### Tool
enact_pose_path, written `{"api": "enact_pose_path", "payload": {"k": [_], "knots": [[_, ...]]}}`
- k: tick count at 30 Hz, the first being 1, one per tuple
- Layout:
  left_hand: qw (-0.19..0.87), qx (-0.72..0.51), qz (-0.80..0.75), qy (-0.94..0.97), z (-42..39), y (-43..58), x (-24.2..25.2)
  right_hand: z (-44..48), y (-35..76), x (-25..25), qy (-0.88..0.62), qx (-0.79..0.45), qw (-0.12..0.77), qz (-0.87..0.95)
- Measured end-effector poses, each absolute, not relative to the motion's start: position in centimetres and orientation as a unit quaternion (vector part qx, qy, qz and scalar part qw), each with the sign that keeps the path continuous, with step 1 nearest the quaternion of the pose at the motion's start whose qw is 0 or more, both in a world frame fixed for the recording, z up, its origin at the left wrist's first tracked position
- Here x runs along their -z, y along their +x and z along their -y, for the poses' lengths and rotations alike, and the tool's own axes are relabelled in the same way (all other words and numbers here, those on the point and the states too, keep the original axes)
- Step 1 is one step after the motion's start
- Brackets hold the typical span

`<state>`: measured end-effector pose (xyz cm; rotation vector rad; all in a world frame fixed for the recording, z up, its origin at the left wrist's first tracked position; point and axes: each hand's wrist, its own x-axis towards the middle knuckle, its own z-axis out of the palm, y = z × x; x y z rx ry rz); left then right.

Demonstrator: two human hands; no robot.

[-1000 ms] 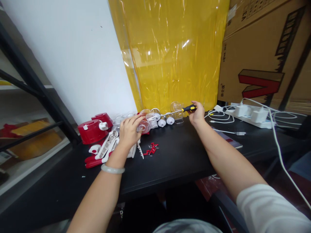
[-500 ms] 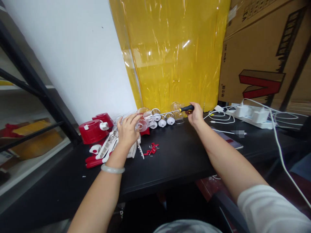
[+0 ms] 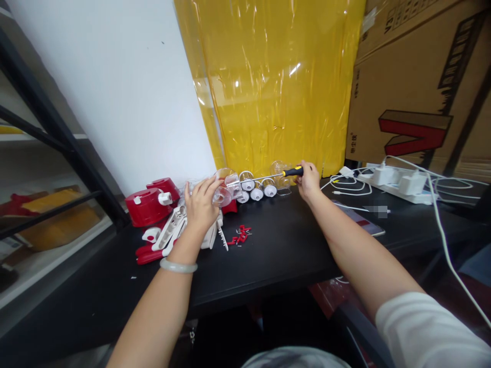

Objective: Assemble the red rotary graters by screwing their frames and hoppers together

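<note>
My right hand (image 3: pixel 309 181) grips the black and yellow handle of a screwdriver (image 3: pixel 293 172) at its end. The long metal shaft points left, and its tip reaches the clear plastic part (image 3: pixel 231 185). That part, round with a narrower neck, is held by my left hand (image 3: pixel 202 203), whose fingers curl over its left side. White-rimmed cylinders (image 3: pixel 257 193) stand grouped just right of it. Below my left hand lie white plastic pieces (image 3: pixel 210 237). Small red pieces and screws (image 3: pixel 241 235) are scattered on the black table (image 3: pixel 276 245).
Red housings (image 3: pixel 144 207) and red-and-white handles (image 3: pixel 149 253) sit at the left. A power strip (image 3: pixel 401 186) with white cables and a flat tablet-like device (image 3: pixel 364 223) lie at the right. Behind stand a yellow film sheet (image 3: pixel 280 92) and a large carton (image 3: pixel 410 87).
The screwdriver handle has turned a little, so more of its yellow patch shows. My right-hand fingers have shifted on it, while my left hand stays nearly still.
</note>
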<state>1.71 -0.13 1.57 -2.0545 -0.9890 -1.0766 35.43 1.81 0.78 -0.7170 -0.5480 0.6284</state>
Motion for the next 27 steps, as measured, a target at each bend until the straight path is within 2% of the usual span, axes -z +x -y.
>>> {"api": "enact_pose_path", "payload": {"k": [8, 16, 27], "knots": [[0.29, 0.415, 0.37, -0.779, -0.3, 1.5, -1.4, -1.2, 35.2, -1.0, -0.243, -0.391, 0.858, 0.229], [0.274, 0.452, 0.338, -0.778, -0.8, 1.4, -1.4, -1.6, 35.2, -0.7, -0.306, -0.336, 0.848, 0.272], [0.299, 0.48, 0.312, -0.763, -1.1, 1.3, -1.3, -0.9, 35.0, -1.1, -0.205, -0.398, 0.855, 0.261]]}}
